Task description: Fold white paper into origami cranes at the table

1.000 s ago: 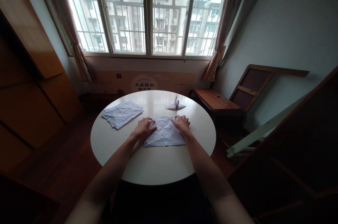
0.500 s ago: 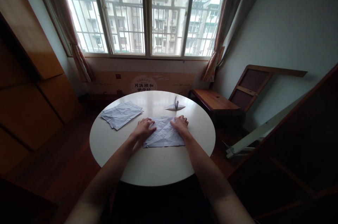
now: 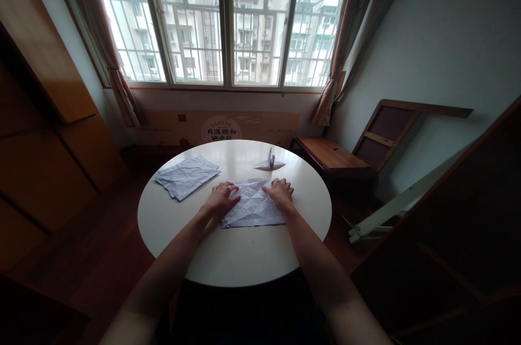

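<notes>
A creased sheet of paper (image 3: 254, 206), marked with a web of fold lines, lies flat on the round white table (image 3: 238, 266) in front of me. On its left edge rests my left hand (image 3: 222, 196), thumb and fingers apart, touching the paper from above. My right hand (image 3: 280, 192) lies over the right edge in the same way, its thumb on the paper and its fingers spread outward. Beyond the sheet stands a folded paper crane (image 3: 271, 162). To the left lies a stack of creased papers (image 3: 188, 176).
Behind the table a printed cardboard box (image 3: 260, 123) lies beneath the barred window (image 3: 195, 25). A low wooden table (image 3: 331, 152) is at the right, near a leaning wooden frame (image 3: 378, 131). Wooden cabinets (image 3: 85, 144) line the left side.
My right hand's fingers have shifted slightly outward to the right. My left hand, the sheet, the crane and the stack look the same.
</notes>
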A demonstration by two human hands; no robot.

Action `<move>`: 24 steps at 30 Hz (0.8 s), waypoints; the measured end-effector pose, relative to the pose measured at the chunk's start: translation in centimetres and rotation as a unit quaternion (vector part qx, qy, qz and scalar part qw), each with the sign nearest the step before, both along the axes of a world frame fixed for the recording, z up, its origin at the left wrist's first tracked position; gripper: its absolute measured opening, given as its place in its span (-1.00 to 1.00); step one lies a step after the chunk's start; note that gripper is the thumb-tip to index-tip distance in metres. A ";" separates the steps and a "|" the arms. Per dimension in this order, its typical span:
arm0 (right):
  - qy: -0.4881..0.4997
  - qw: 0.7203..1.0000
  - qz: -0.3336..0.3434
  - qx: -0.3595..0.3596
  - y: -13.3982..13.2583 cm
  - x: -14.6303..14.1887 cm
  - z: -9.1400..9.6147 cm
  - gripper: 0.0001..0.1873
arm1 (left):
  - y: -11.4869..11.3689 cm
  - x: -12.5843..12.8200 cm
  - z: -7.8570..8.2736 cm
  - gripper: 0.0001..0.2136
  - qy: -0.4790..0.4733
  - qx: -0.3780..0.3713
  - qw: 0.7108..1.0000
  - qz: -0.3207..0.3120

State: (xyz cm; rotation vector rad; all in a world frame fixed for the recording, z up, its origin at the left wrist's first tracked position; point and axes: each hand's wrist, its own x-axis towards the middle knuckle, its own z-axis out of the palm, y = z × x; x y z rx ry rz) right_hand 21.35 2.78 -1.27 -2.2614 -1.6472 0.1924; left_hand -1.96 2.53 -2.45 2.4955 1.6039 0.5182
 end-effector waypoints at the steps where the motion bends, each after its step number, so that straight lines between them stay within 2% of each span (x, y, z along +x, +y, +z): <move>1: 0.005 1.000 0.001 0.003 0.0 0.1 0.0 -0.45 | 0.0 0.0 0.1 -0.62 -0.001 0.000 1.000 0.001; 13: 0.058 0.997 0.043 0.030 0.4 0.1 -0.6 -0.64 | 0.1 -0.3 -0.1 -0.66 -0.016 0.010 1.000 -0.009; 15: 0.071 0.996 0.045 0.029 0.5 0.1 -0.6 -0.60 | 0.0 -0.2 -0.1 -0.66 -0.016 0.012 1.000 -0.009; 19: 0.123 0.991 0.046 0.033 0.8 0.2 -0.6 -0.39 | -0.1 -0.2 0.1 -0.64 -0.008 0.004 1.000 -0.004; 24: 0.205 0.963 0.122 0.128 1.1 0.0 -0.7 -0.33 | -0.2 -0.1 0.2 -0.62 0.007 -0.004 1.000 0.007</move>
